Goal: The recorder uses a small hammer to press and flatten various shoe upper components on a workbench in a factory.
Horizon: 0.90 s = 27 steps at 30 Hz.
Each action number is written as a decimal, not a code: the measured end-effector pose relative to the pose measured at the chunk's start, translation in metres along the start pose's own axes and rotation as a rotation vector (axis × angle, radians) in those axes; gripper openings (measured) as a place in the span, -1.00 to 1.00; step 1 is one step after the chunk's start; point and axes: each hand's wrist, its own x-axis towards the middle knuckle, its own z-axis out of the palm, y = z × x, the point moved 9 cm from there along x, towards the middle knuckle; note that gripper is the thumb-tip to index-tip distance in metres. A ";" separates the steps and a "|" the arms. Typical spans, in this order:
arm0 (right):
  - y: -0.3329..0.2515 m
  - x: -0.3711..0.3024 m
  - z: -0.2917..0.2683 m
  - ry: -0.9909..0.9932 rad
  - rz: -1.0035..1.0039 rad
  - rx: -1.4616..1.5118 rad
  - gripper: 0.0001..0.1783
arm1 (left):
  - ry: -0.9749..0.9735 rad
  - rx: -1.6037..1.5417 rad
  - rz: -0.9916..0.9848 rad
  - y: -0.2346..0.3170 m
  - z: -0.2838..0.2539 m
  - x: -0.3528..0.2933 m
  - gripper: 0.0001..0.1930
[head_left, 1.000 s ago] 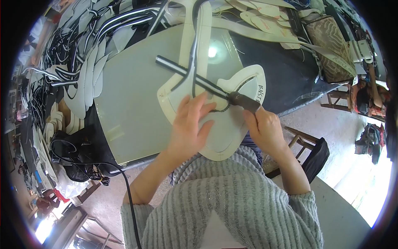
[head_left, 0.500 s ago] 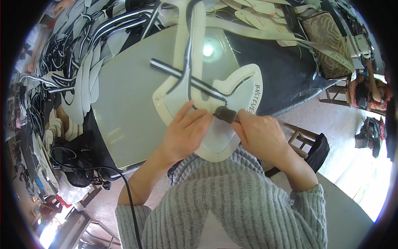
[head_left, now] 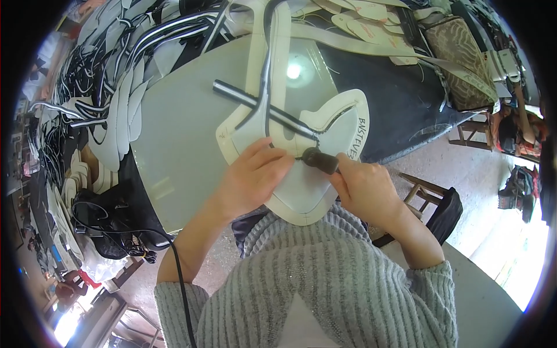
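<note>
A flat, pale shoe-upper piece [head_left: 342,133], edged in cream with dark seam lines, lies on a cream template that carries handwriting. Dark-and-white striped strips [head_left: 235,94] cross over it. My right hand [head_left: 371,188] is closed around a stubby dark-brown tool [head_left: 321,160]. Its rounded end rests over the piece's inner edge; the exact kind of tool I cannot tell. Close to that end, my left hand [head_left: 255,180] lies on the piece with its fingers bent together. Anything pinched under its fingertips is hidden.
A pale translucent board [head_left: 174,139] lies beneath the template on the dark tabletop [head_left: 389,110]. Heaped strips and cut pieces [head_left: 119,116] fill the left side. More cream pieces [head_left: 371,32] and a patterned brown block [head_left: 455,61] lie at the back. A wooden stool [head_left: 426,200] stands at right.
The brown tool has shifted slightly right, and more of its length shows before my right hand. My left hand and forearm have moved slightly left.
</note>
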 end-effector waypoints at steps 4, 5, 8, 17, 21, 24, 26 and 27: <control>-0.015 0.001 -0.023 0.200 -0.047 0.176 -0.64 | 0.040 0.116 0.097 0.009 -0.002 -0.004 -0.64; -0.013 0.000 -0.019 0.198 -0.045 0.176 -0.64 | 0.040 0.126 0.090 0.009 -0.002 -0.003 -0.64; -0.006 0.007 0.008 -0.062 -0.016 -0.025 -0.66 | 0.064 0.065 0.078 0.002 0.001 -0.006 -0.66; 0.001 0.007 0.009 0.017 -0.077 0.097 -0.66 | 0.013 -0.078 -0.254 -0.023 -0.005 -0.009 -0.51; 0.038 -0.011 -0.014 0.389 0.151 0.363 -0.72 | 0.361 0.025 -0.541 -0.058 -0.043 -0.003 -0.41; 0.077 -0.022 -0.031 0.672 0.266 0.183 -0.68 | 0.255 0.180 -0.545 -0.064 -0.044 0.005 -0.30; 0.115 -0.023 -0.017 0.572 0.415 0.517 -0.70 | 0.190 -0.034 -0.564 -0.062 -0.030 0.004 -0.35; 0.129 -0.023 0.005 0.438 0.563 0.854 -0.71 | 0.196 -0.030 -0.561 -0.057 -0.030 0.004 -0.35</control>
